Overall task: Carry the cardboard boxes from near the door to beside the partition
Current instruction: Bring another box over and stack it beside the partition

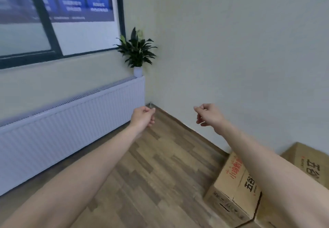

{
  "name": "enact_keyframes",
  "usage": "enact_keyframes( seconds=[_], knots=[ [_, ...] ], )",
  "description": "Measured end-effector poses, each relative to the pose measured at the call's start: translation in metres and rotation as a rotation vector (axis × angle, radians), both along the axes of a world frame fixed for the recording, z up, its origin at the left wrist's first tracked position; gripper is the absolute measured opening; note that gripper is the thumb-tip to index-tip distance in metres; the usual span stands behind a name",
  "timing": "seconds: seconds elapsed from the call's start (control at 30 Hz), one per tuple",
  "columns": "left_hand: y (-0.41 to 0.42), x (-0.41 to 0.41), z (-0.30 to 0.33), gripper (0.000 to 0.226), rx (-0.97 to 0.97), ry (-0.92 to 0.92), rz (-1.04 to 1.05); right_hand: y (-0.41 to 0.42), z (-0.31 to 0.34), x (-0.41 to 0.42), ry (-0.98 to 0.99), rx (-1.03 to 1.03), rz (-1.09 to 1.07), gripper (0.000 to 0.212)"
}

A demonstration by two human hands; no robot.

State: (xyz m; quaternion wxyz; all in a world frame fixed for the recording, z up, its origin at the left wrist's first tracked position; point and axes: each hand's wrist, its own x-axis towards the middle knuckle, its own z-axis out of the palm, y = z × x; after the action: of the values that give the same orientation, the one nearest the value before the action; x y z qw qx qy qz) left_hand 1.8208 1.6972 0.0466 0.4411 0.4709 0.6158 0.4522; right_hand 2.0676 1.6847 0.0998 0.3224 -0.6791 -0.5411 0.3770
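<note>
Window (26, 23): far left, dark frame, blurred blue and white panels showing through the glass.

Radiator (71, 126): white, ribbed, mounted on the left wall below the window, running from the near left to the far corner.

Potted plant (137, 53): dark green leaves in a small white pot, standing on the far end of the radiator, close to the corner.

Floor (160, 174): wood-pattern planks in mixed brown tones, filling the middle of the view from near to far corner.

Left hand (143, 116): bare forearm stretched forward from the near left, hand held in the air above the floor near the far end of the radiator. Fingers (151, 121) loosely curled inward, holding nothing, touching nothing.

Right hand (207, 114): bare forearm stretched forward from the near right, hand in the air in front of the right wall, level with the left hand and well apart from it. Fingers (200, 121) loosely curled, thumb and forefinger tips near each other, holding nothing.

Wall (231, 49): plain, pale, on the right, meeting the floor at a light skirting.

Cardboard box (233, 185): brown, red and black print on top, on the floor at the near right beside the wall, partly hidden by the right forearm.

Second cardboard box (306, 158): brown, black print, just right of the first, against the wall, cut by the picture's edge.
</note>
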Motion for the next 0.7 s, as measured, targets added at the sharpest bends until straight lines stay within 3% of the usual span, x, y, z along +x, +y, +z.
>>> enact_keyframes(
  seconds=[0.23, 0.47, 0.7],
  knots=[
    [-0.155, -0.289, 0.005, 0.023, -0.005, -0.125, 0.349, -0.051, -0.034, -0.314, 0.245, -0.061, 0.257, 0.012],
    [-0.347, -0.543, -0.018, 0.018, -0.106, -0.173, 0.724, -0.159, -0.048, -0.612, 0.203, -0.206, 0.622, 0.014],
    [-0.515, -0.726, -0.048, 0.015, -0.137, -0.237, 1.125, -0.273, -0.053, -0.861, 0.160, -0.251, 1.033, 0.016]
  ],
)
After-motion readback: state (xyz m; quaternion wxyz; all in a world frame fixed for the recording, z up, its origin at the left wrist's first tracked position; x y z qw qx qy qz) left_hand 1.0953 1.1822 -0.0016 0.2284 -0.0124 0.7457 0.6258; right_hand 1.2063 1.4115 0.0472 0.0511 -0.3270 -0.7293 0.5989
